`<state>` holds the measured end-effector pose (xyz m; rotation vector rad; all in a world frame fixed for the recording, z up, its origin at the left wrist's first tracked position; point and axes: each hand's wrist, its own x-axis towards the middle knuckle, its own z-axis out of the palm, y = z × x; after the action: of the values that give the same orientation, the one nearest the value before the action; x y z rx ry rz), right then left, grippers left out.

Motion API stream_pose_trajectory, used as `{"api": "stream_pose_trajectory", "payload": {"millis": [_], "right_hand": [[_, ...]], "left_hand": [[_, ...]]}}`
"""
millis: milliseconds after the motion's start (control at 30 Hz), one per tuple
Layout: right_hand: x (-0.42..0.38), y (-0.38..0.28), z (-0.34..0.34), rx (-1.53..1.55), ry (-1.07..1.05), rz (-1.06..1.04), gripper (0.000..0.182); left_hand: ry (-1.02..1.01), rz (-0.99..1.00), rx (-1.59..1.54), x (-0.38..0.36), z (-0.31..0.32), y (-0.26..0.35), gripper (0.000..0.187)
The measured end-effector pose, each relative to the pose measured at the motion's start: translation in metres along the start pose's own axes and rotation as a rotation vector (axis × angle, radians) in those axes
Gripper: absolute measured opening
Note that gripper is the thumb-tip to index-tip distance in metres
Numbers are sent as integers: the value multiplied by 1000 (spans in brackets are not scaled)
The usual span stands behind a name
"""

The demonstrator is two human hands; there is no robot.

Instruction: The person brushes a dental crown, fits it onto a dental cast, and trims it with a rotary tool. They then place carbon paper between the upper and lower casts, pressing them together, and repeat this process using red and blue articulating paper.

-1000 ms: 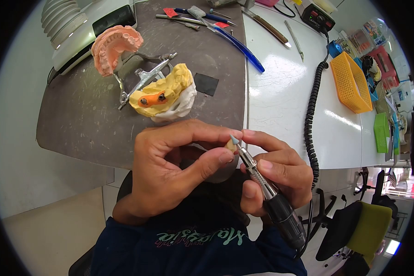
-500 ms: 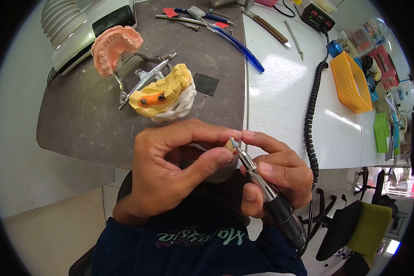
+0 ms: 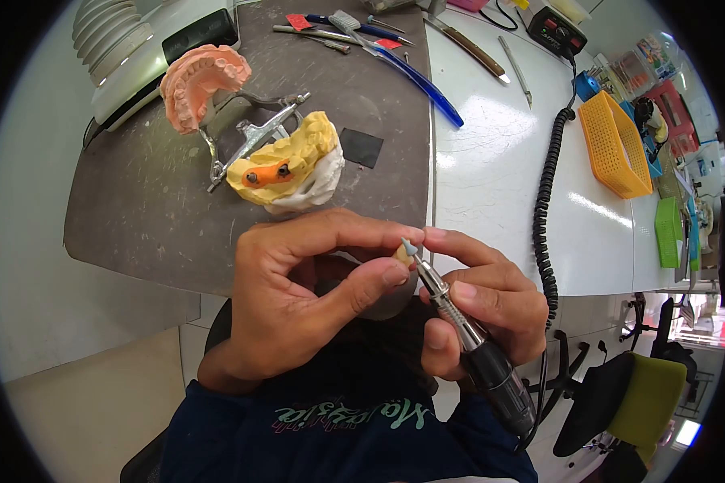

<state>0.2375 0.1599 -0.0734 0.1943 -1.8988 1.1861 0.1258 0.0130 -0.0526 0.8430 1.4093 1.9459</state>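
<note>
Between thumb and index finger, my left hand (image 3: 310,294) pinches a small tooth-coloured dental crown (image 3: 403,257). My right hand (image 3: 495,302) is wrapped round a black and silver rotary handpiece (image 3: 491,374), held slanting up to the left. A pale blue pointed tip (image 3: 409,247) at the handpiece's end is against or very close to the crown; contact cannot be made out exactly. The fingertips of both hands meet beside it. Beyond my left hand lies a yellow and white dental cast (image 3: 302,157) with an orange section, joined to a metal articulator (image 3: 258,138) bearing a pink cast (image 3: 193,84).
A blue toothbrush (image 3: 415,76), a brown-handled knife (image 3: 475,50) and thin tools lie at the back. The handpiece's coiled cord (image 3: 545,217) runs down the right from a control box (image 3: 556,34). Yellow basket (image 3: 652,181) and green basket (image 3: 667,233) stand at right. A black square (image 3: 361,148) lies near the cast.
The blue tip has turned or shifted slightly against the crown. Both hands stay in nearly the same place.
</note>
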Motion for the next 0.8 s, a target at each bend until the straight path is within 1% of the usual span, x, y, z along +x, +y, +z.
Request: {"api": "stream_pose_trajectory", "payload": {"millis": [300,500,567,700,767,800], "right_hand": [[1,-1,-2,10,-21,-5,38],[-3,0,-1,60,36,6,37],[-2,2,0,32,23,-29,36],[-2,1,0,24,20,-36,33],[-5,5,-3,143,104,-61,31],[-8,10,0,220,206,-79,31]], "left_hand": [[-4,-12,21,0,-1,1,22],[-1,-14,8,0,-1,1,22],[-15,-9,11,1,-1,0,22],[12,5,29,0,1,-1,22],[20,32,43,1,2,-3,21],[20,99,69,0,2,-6,21]]}}
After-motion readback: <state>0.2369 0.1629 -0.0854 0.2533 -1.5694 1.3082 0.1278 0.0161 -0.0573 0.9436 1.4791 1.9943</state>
